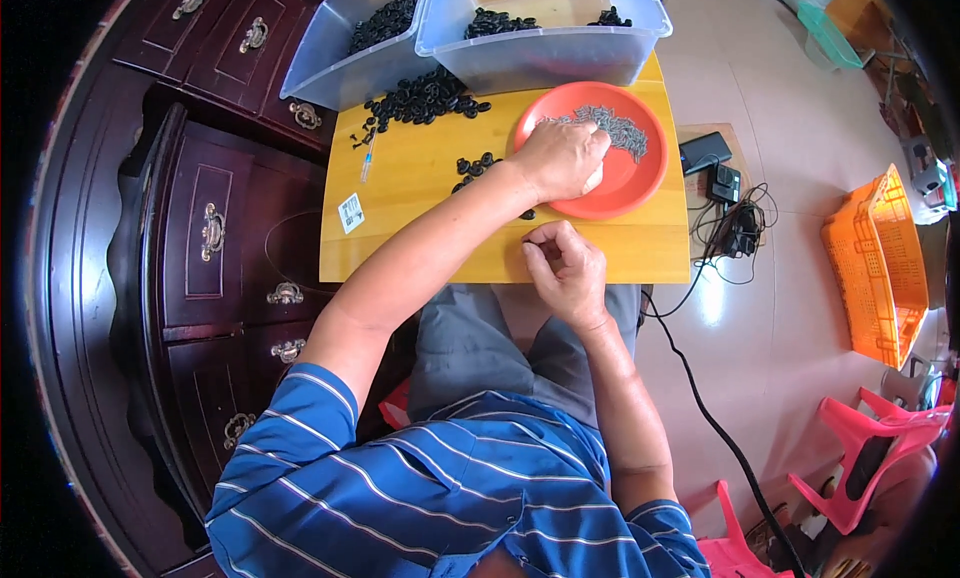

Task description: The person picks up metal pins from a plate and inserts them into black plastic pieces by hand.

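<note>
My left hand (560, 160) reaches across into an orange-red plate (630, 183), its fingertips on a heap of small grey metal pieces (615, 128); whether it grips any is hidden. My right hand (565, 268) rests at the near edge of the yellow wooden board (420, 218), fingers pinched together around something too small to make out. Small black parts (425, 100) lie heaped on the board's far side, with a few more (475, 166) beside my left wrist.
Two clear plastic bins (545, 48) (340, 63) with black parts stand at the board's far edge. Dark wooden drawers (215, 238) are on the left. A black cable and charger (735, 228) lie on the floor at right, with an orange crate (880, 268) and pink stools (865, 458).
</note>
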`<state>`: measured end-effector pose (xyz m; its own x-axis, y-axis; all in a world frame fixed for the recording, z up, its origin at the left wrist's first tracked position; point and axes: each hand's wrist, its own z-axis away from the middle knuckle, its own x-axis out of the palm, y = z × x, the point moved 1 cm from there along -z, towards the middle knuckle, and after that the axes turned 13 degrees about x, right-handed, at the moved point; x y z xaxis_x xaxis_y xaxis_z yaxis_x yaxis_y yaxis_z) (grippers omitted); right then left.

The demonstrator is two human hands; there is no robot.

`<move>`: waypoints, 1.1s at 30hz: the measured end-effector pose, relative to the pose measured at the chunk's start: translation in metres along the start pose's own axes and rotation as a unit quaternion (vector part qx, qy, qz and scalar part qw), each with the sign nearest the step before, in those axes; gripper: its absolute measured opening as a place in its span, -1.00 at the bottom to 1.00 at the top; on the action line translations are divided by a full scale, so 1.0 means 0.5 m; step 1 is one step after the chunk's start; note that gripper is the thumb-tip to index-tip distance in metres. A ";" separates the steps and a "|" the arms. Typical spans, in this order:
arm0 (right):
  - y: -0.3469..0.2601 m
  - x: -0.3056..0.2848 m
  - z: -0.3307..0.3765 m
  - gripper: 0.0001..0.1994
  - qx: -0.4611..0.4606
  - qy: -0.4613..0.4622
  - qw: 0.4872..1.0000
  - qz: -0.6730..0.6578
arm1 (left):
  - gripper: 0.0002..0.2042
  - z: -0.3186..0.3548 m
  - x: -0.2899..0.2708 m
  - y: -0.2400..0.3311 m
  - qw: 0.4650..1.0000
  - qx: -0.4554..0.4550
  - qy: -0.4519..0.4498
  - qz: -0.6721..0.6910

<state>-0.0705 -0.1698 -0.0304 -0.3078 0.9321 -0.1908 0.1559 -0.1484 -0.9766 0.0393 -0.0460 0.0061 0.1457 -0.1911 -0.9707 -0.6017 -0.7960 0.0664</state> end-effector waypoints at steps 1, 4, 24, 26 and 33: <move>0.000 0.001 0.000 -0.90 0.027 -0.007 0.999 -0.032 | -0.91 0.005 -0.011 0.005 1.000 0.000 0.003 -0.003; 0.000 0.001 0.001 -0.90 0.033 -0.004 0.999 -0.033 | -0.92 0.036 -0.054 0.019 0.980 -0.016 0.167 0.109; -0.006 0.078 0.009 -0.94 0.105 -0.043 0.978 -0.175 | -0.94 0.391 -0.039 0.069 0.784 -0.312 0.298 0.447; -0.003 0.079 0.003 -0.94 0.112 -0.044 0.979 -0.162 | -0.93 0.386 -0.048 0.062 0.782 -0.293 0.293 0.466; -0.007 0.085 -0.007 -0.90 0.132 -0.049 0.969 -0.204 | -0.90 0.377 -0.011 0.054 0.746 -0.247 0.316 0.532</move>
<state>-0.0808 -0.1287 -0.0347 -0.3829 0.8973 0.2199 -0.2393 0.1335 -0.9617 -0.1258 0.0419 -0.0302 0.2266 -0.9739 -0.0159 -0.3012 -0.0856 0.9497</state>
